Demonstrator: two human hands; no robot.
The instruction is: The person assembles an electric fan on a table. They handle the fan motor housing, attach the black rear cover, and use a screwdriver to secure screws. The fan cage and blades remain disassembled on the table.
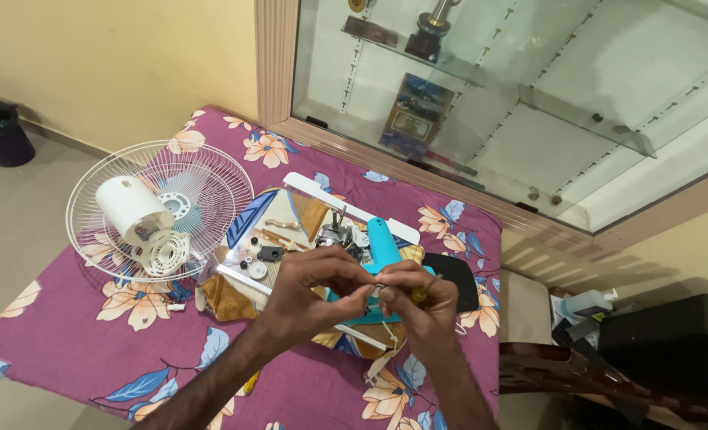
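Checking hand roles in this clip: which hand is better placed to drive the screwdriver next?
Probably the right hand: it grips the yellow-handled screwdriver, tip toward the small part. The left hand pinches that part over the blue fan body, so it seems better kept steadying.

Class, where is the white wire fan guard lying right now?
The white wire fan guard lies at the left on the floral purple cloth, left of both hands, with the white motor cover on it.
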